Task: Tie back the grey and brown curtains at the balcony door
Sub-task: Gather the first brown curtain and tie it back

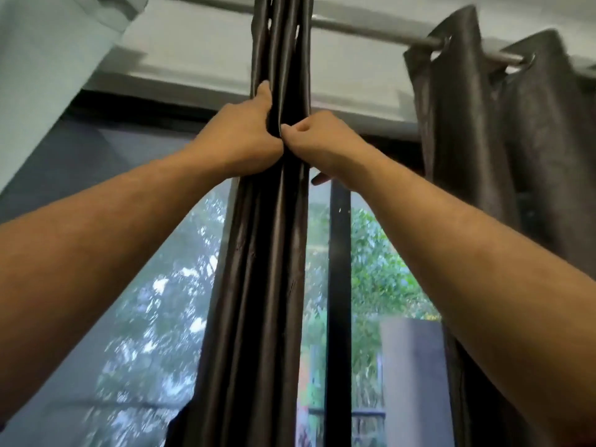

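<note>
Curtain folds, dark brown and bunched into a column at frame centre, hang from the rod; the left hand and right hand both clench them high up. Gathering seems underway, and next comes wrapping a tie, none visible. Another curtain hangs upper right before the balcony glass.

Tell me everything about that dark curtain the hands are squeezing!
The bunched curtain is dark brown and shiny, like satin. It hangs straight down from the metal rod, gathered into tight long folds before the balcony glass. The left hand and right hand grip it from both sides, high up. No tie is around it yet.
</note>
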